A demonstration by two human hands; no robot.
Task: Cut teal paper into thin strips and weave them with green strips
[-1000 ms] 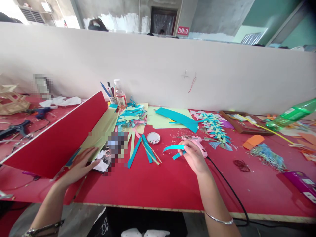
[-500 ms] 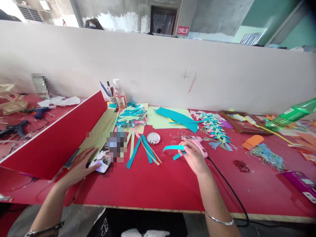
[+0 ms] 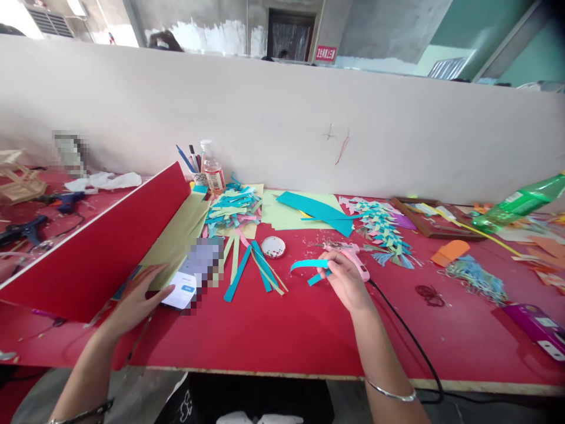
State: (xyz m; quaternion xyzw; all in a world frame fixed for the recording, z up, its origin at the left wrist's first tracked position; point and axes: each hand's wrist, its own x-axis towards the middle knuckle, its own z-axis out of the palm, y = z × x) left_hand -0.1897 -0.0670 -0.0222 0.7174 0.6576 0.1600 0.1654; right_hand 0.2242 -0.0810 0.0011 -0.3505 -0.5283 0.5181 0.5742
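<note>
Between the thumb and fingers of my right hand [image 3: 346, 280] is a blue paper strip [image 3: 309, 264], its free end curving left; a short piece hangs below. Behind that hand lies a pink glue gun [image 3: 353, 259] with a black cord. My left hand [image 3: 142, 297] is open, fingers spread, with the thumb at the near edge of a phone [image 3: 179, 294]. The phone lies on the red table, its screen lit and partly blurred. Loose blue and green paper strips [image 3: 260, 265] lie between my hands, beside a small round white lid [image 3: 273, 247].
A red board [image 3: 101, 247] stands upright at left. Behind are a heap of cut strips [image 3: 233, 206], a bottle [image 3: 214, 168], and a woven paper piece [image 3: 382, 227]. At right are a green bottle [image 3: 516, 203], a wooden tray [image 3: 435, 229] and a purple power strip [image 3: 534, 330].
The phone's screen has changed from a colourful picture to a pale page with a blue button. My left thumb has lifted slightly; my right hand stays nearly still with the strip.
</note>
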